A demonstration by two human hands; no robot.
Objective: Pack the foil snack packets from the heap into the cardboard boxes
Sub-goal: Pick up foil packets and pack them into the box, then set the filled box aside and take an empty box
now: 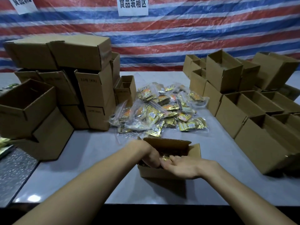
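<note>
A small open cardboard box (162, 173) stands at the front middle of the table, with gold foil packets (165, 158) inside it. My left hand (151, 157) reaches into the box from the left, its fingers curled down around the packets and its fingertips hidden. My right hand (181, 166) lies over the box's right side, fingers fairly straight and resting on the packets. Behind the box is the heap of foil snack packets (162, 111), many of them in clear plastic bags.
Stacked cardboard boxes (68, 88) fill the left of the grey table (90, 168), some lying on their sides. Open boxes (259, 120) stand in rows on the right. A striped tarpaulin (178, 34) hangs behind. The table's front edge (146, 204) is near my arms.
</note>
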